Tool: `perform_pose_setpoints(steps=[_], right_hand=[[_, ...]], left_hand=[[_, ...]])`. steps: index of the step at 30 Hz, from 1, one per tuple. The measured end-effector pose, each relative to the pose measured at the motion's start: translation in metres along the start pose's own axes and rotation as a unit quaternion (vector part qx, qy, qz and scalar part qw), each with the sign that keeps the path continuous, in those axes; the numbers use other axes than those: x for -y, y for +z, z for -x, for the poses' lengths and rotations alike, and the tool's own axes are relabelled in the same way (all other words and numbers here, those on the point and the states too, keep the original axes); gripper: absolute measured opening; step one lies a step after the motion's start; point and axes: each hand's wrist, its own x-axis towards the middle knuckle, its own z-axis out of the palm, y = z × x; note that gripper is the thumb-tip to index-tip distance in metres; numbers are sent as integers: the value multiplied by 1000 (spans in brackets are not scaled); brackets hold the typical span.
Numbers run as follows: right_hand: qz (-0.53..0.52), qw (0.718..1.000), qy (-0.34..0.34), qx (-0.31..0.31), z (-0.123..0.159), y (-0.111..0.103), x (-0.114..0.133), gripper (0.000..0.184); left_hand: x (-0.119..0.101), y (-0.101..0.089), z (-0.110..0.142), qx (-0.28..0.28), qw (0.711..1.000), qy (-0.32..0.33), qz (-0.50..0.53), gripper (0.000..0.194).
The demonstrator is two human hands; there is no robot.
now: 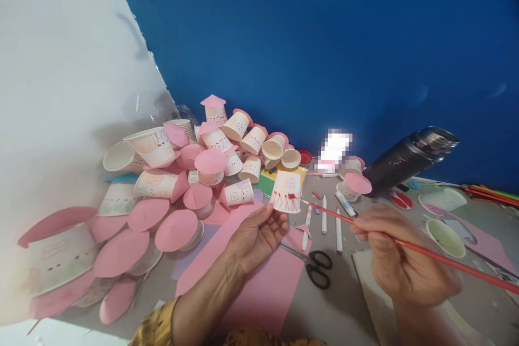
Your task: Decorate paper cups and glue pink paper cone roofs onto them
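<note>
My left hand [259, 238] grips a white paper cup [288, 186] by its lower edge, the cup turned upside down. On its side are a drawn window, purple zigzag lines and a row of red dabs. Between the fingers of my right hand [405, 259] is a thin red-handled paintbrush [332, 213], its red tip at the cup's right side by the dabs. Below the cup lie black-handled scissors [318, 270] on pink paper [251, 281]. Several white markers [324, 215] rest just right of the cup.
Many decorated paper cups with pink cone roofs [176, 230] pile up at the left. A dark thermos [399, 159] leans at the back right. A cup with greenish liquid [446, 238] stands at the right. Behind are a blue wall [316, 38] and a blurred bright rectangle [333, 150].
</note>
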Motion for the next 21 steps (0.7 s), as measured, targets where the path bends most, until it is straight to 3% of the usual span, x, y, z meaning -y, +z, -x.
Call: perform_pose_setpoints(steps=[3, 8, 19, 21], right_hand=[[-14, 1000, -20, 2, -1, 2, 0, 20], [20, 997, -18, -76, 0, 0, 2, 15], [-28, 996, -50, 72, 1, 3, 2, 28], [-29, 996, -46, 69, 0, 3, 3, 28]], left_hand=[[0, 0, 0, -1, 1000, 5, 1, 23], [0, -2, -1, 3, 1000, 15, 0, 20], [5, -7, -1, 12, 999, 29, -24, 19], [5, -7, -2, 12, 999, 33, -25, 20]])
